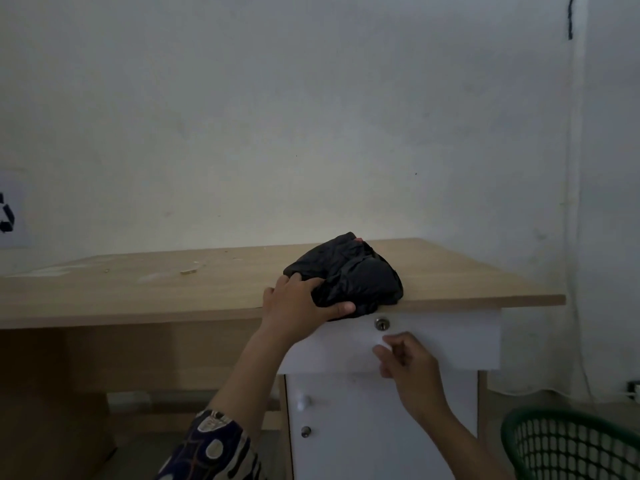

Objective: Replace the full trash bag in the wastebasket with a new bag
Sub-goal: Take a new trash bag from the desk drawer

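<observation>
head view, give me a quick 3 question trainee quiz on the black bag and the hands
1. True or false: the left hand grips the black bag.
2. Where does the bag lie? A) in the green basket B) on the desk edge C) on the floor
3. Fill in: the right hand is in front of the white ____.

Key: 1 true; 2 B; 3 drawer

Dim, murky view; corners darkest, edges bowed, right hand (403, 358) blurred.
</observation>
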A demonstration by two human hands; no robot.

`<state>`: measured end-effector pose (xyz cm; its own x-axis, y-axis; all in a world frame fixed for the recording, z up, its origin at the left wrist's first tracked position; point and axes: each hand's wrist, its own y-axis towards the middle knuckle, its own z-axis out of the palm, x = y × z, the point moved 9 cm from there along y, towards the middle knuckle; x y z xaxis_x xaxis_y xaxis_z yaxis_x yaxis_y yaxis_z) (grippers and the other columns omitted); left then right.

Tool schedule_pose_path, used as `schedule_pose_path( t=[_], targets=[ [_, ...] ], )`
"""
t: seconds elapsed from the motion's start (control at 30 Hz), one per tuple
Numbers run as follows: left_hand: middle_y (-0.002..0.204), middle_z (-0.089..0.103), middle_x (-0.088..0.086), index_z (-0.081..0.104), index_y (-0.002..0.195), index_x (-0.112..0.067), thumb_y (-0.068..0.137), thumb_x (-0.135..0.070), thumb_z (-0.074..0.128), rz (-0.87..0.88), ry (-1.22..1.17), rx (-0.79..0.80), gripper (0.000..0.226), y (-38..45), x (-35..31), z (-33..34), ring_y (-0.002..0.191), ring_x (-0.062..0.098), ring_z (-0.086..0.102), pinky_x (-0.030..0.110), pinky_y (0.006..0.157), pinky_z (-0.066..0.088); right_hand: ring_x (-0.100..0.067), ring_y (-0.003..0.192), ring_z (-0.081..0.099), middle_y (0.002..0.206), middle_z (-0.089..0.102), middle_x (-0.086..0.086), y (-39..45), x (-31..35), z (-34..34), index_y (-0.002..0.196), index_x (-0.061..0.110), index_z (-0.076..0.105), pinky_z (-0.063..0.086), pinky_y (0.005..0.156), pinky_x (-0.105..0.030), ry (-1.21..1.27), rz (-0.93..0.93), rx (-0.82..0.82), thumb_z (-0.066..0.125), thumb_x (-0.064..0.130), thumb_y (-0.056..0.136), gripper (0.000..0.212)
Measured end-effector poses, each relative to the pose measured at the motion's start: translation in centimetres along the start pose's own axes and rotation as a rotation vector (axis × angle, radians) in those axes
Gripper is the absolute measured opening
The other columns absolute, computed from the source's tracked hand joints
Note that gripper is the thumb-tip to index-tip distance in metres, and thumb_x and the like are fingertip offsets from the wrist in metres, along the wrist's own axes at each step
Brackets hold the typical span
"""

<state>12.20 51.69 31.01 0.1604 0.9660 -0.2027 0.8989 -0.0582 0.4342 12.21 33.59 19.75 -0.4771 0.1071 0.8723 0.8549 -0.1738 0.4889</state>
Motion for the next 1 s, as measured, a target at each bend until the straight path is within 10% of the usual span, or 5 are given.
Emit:
schedule_pose_path(
  t=[0.4, 0.6, 0.83, 1.0],
  targets=[
    [0.133, 0.044, 0.004, 0.042, 0.133, -0.029, 0.07, -0.076, 0.045, 0.009, -0.011, -0.063, 0.079, -0.1, 0.1, 0.1, 0.127, 0.025, 0.033, 0.038, 0.103, 0.024, -0.026, 0.062, 0.053, 0.063, 0.054, -0.009, 3.5, -1.5, 0.8, 0.073, 0.016, 0.056, 0.051, 0.055, -0.023, 0.012, 0.042, -0.039, 0.064, 0.001, 0.081, 0.019],
    [0.127, 0.046, 0.004, 0.047, 0.128, -0.027, 0.073, -0.074, 0.043, 0.008, -0.001, -0.086, 0.073, -0.2, -0.1, 0.0, 0.123, 0.026, 0.035, 0.039, 0.099, 0.027, -0.013, 0.083, 0.057, 0.086, 0.06, 0.004, 2.3, -1.5, 0.5, 0.105, 0.017, 0.06, 0.042, 0.067, -0.015, -0.086, 0.108, 0.061, 0.06, 0.018, 0.087, 0.018],
    [0.064, 0.058, 0.007, 0.064, 0.063, -0.007, 0.072, -0.057, 0.052, 0.222, -0.166, -0.724, 0.052, -5.3, -1.1, -3.2, 0.069, 0.025, 0.054, 0.021, 0.056, 0.032, -0.016, 0.088, 0.061, 0.092, 0.063, 0.0, -2.7, 1.0, -4.7, 0.084, 0.031, 0.057, 0.048, 0.084, -0.037, -0.082, 0.075, -0.055, 0.045, 0.029, 0.093, 0.015],
    [0.075, 0.065, 0.01, 0.064, 0.081, -0.014, 0.073, -0.049, 0.056, 0.355, -0.293, -0.802, 0.036, -9.7, -3.0, -1.2, 0.079, 0.014, 0.042, 0.018, 0.063, 0.034, -0.014, 0.088, 0.06, 0.094, 0.061, 0.002, -4.3, 5.8, -7.4, 0.098, 0.029, 0.053, 0.049, 0.088, -0.043, 0.034, -0.034, -0.067, 0.04, 0.069, 0.076, 0.047]
  ],
)
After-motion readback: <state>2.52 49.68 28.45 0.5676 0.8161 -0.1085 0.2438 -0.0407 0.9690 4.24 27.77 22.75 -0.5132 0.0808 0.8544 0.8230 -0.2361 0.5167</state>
